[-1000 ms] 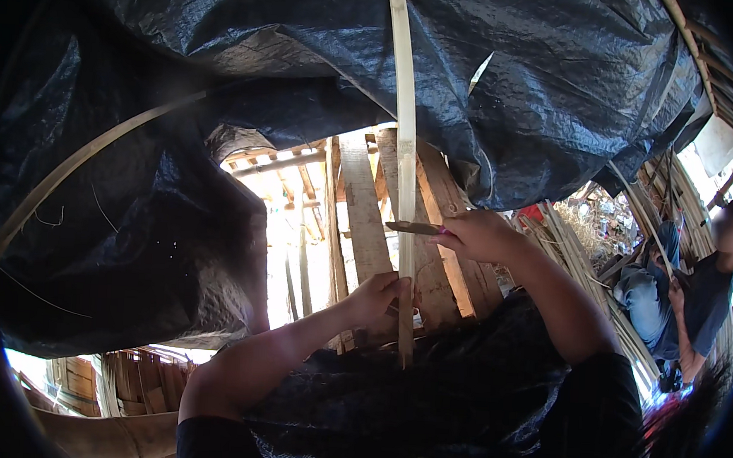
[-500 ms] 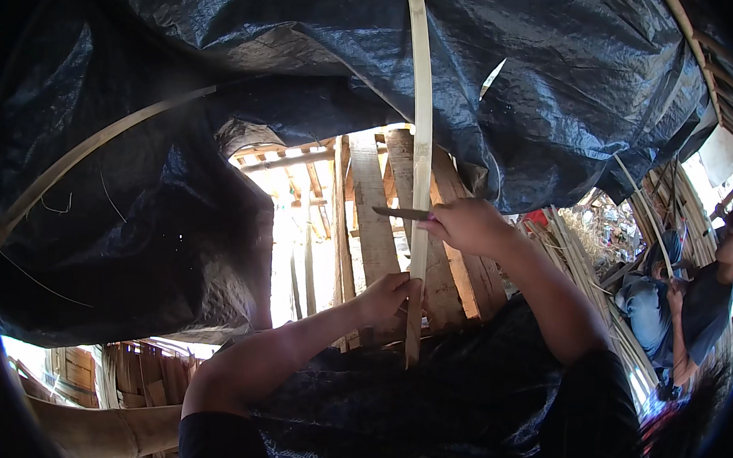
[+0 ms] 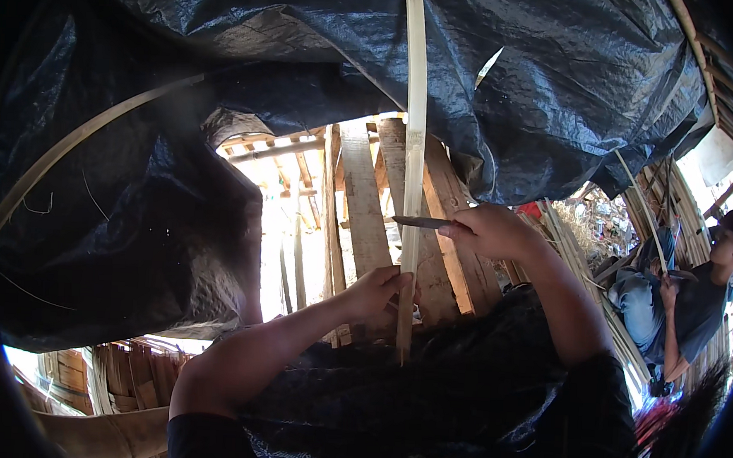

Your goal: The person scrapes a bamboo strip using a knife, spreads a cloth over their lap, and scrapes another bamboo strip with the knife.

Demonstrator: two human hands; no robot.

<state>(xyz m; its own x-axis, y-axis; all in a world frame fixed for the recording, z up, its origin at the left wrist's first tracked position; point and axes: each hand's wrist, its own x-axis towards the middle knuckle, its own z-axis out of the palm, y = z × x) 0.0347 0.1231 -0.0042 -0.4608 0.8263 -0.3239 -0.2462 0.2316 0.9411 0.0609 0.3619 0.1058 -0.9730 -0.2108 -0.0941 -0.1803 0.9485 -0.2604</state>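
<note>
Hands meet at a long bamboo strip (image 3: 413, 148) in the middle of the frame. The strip stands almost straight up. It runs from the top edge down to just below the left hand (image 3: 377, 289).

The left hand is closed around the strip low down, a little below the middle of the frame. Its fingers wrap the strip from the left side. The left arm comes in from the lower left.

The right hand (image 3: 491, 231) is just right of the strip and higher than the left hand. It is closed on a knife (image 3: 421, 222). The thin blade points left and lies flat. Its tip meets the strip, above the left hand. The right arm comes in from the lower right, with a dark sleeve at the elbow.

A dark tarp (image 3: 556, 81) fills the top of the frame and hangs down on the left side too. A bent bamboo strip (image 3: 90, 131) curves across the tarp in the upper left. Wood planks (image 3: 360, 195) lean behind the hands in the bright gap in the middle. More planks lie in the lower left corner.

At the right edge sits another person (image 3: 686, 295) in blue clothes, well apart from the hands. That person holds a thin strip too.
</note>
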